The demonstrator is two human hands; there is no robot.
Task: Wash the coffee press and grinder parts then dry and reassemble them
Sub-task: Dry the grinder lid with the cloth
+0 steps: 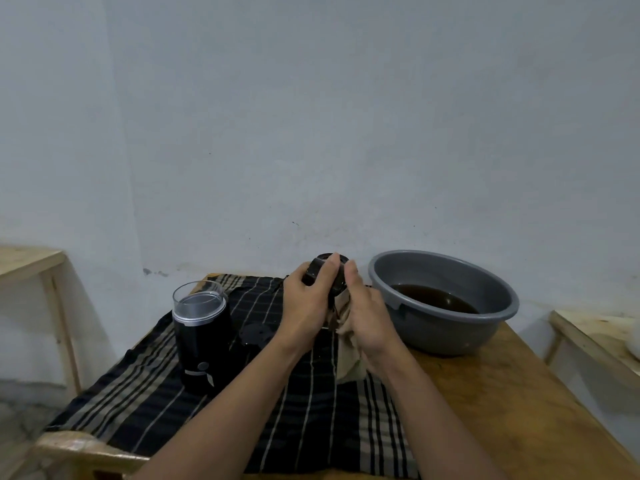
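My left hand (310, 299) grips a black, round coffee press part (329, 271) held up over the table. My right hand (367, 317) holds a beige cloth (348, 344) against that part, with the cloth hanging down below the hand. A black electric grinder (201, 337) with a clear lid stands upright on the striped cloth to the left. Beside it lies a black round perforated part (256, 334), partly hidden by my left forearm.
A grey plastic basin (446, 271) with dark brown water sits at the back right of the wooden table (519, 410). A dark striped cloth (138, 393) covers the table's left half. Light wooden furniture stands at the far left (31, 261) and far right (595, 334).
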